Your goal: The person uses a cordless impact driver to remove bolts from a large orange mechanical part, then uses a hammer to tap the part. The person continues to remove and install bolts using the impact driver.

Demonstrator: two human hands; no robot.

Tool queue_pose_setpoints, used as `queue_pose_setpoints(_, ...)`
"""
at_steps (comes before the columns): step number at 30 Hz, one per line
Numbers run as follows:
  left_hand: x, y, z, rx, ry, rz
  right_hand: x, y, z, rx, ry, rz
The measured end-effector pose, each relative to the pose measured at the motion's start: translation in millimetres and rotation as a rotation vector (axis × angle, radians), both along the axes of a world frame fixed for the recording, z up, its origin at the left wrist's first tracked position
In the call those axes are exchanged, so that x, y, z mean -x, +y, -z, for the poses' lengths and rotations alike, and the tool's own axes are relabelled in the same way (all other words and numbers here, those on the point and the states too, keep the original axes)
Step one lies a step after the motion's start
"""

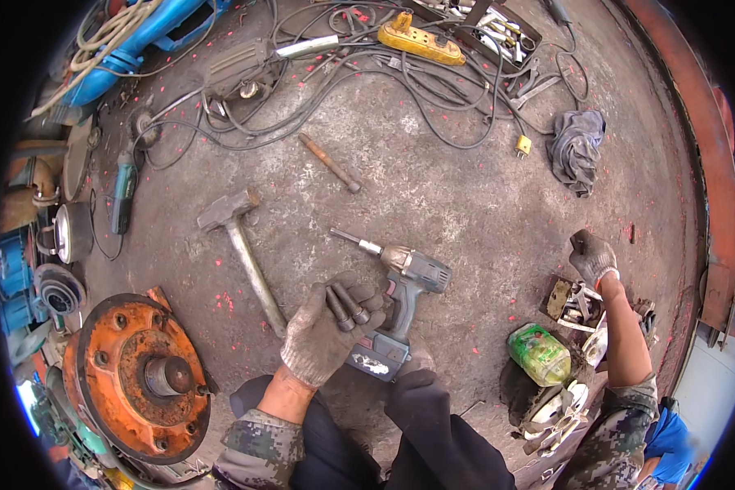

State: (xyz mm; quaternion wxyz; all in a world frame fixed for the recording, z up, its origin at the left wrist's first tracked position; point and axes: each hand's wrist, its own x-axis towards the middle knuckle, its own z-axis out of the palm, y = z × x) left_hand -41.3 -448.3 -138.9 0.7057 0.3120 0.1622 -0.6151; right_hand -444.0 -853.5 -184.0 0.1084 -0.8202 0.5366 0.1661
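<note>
My left hand (322,327), in a dirty knit glove, is palm up with two dark socket-head bolts (347,307) lying across its fingers. Just beyond it on the floor lies a cordless impact wrench (408,273) with a long socket on its nose. My right hand (594,255), also gloved, reaches out to the right, low over the floor. Its fingers are curled together; whether they pinch anything is not visible. Below that wrist stands a small open box (562,299) of metal parts. A green-labelled plastic jar (541,354) sits nearer to me.
An orange round flange with a shaft (143,380) stands at the left. A sledgehammer (249,261) and a rusty rod (331,163) lie mid-floor. Cables, a yellow power strip (420,42) and a toolbox (506,37) are at the back. A grey rag (577,151) and an angle grinder (122,196) flank them.
</note>
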Motion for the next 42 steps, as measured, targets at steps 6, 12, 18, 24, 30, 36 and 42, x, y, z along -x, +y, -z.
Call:
queue_pose_setpoints(6, 11.5, 3.5, -20.2, -0.219, -0.353, 0.080, -219.7, 143.9, -94.2, -1.147, -0.757, 0.004)
queue_pose_setpoints(12, 20.4, -1.5, -18.0, -0.358, -0.506, -0.008, -286.7, 227.7, -82.9, -0.452, -0.811, -0.790)
queue_pose_setpoints(18, -4.7, 36.7, -19.7, -0.339, -0.573, 0.010, -291.6, 261.2, -79.8, -1.168, -0.857, -0.159)
queue_pose_setpoints(24, -19.3, 50.8, -16.7, -0.023, -0.350, -0.197, -274.9, 281.1, -65.1, -1.728, -1.050, 0.554)
queue_pose_setpoints(30, -29.1, 56.1, -25.1, 0.011, -0.135, -0.146, -289.6, 298.5, -82.1, -1.137, -1.034, 0.138)
queue_pose_setpoints(36, -26.8, 56.1, -22.5, 0.088, -0.133, -0.054, -295.6, 310.8, -74.0, -0.630, -1.019, -0.262)
queue_pose_setpoints(42, -25.3, 58.5, -25.6, 0.021, -0.097, -0.072, -297.1, 313.3, -53.9, -0.640, -1.167, -0.343)
